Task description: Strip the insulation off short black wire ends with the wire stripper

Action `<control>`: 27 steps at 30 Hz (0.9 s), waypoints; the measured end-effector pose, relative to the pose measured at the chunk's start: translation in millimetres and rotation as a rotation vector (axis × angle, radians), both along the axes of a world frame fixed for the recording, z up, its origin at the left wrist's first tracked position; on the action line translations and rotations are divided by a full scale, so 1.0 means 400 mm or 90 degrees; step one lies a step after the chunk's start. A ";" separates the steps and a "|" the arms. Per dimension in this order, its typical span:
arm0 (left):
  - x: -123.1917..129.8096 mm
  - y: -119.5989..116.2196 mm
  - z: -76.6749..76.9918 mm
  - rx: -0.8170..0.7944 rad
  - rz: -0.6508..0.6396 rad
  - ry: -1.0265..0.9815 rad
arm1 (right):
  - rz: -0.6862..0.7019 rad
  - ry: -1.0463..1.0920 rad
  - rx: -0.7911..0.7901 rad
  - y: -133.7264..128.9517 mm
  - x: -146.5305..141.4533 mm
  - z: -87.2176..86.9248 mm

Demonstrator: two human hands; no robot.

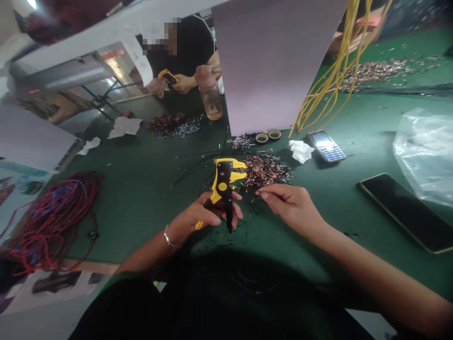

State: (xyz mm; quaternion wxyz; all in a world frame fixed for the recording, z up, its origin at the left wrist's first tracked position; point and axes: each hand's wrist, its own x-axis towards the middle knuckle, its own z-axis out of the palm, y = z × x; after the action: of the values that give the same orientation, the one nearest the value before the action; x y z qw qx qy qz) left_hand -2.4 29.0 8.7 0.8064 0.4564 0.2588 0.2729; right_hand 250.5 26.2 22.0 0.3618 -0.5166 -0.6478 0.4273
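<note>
Through the head camera I look down on a green work mat. My left hand, a bracelet at its wrist, wraps a yellow-and-black wire stripper, fingers curled closed on the handle. My right hand is just beside it, thumb and forefinger pinched almost together at the edge of a heap of copper wire offcuts; I cannot tell whether the pinch holds a thin strand. Thin black wires fan out behind the stripper.

Farther up stands a clear bottle of pale pinkish liquid, and a clear plastic bag lies crumpled at right (I can't make out anything inside it).

A pale upright board blocks part of the far bench. Beside it, a co-worker's hands hold a similar yellow tool. Yellow cables, a keypad phone, a smartphone and a red-and-blue wire coil lie around. The upper left may be a reflection, though the warped view makes that hard to say. My dark clothing cuts off the bottom.
</note>
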 end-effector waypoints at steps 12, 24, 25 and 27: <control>0.021 -0.019 0.006 0.065 0.013 0.060 | 0.035 -0.075 0.123 -0.034 -0.034 0.013; 0.037 -0.028 0.011 0.126 0.014 0.122 | 0.054 -0.060 0.144 -0.049 -0.047 0.017; 0.039 -0.029 0.009 0.134 0.019 0.130 | 0.054 -0.060 0.141 -0.049 -0.047 0.016; 0.042 -0.032 0.006 0.153 0.030 0.146 | 0.057 -0.061 0.134 -0.049 -0.048 0.013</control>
State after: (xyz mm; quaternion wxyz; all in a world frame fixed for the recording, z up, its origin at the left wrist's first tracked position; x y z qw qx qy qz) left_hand 14.6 16.2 11.0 0.7044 0.5714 0.3257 0.2670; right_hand 231.2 6.5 27.1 0.3631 -0.4661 -0.7281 0.3476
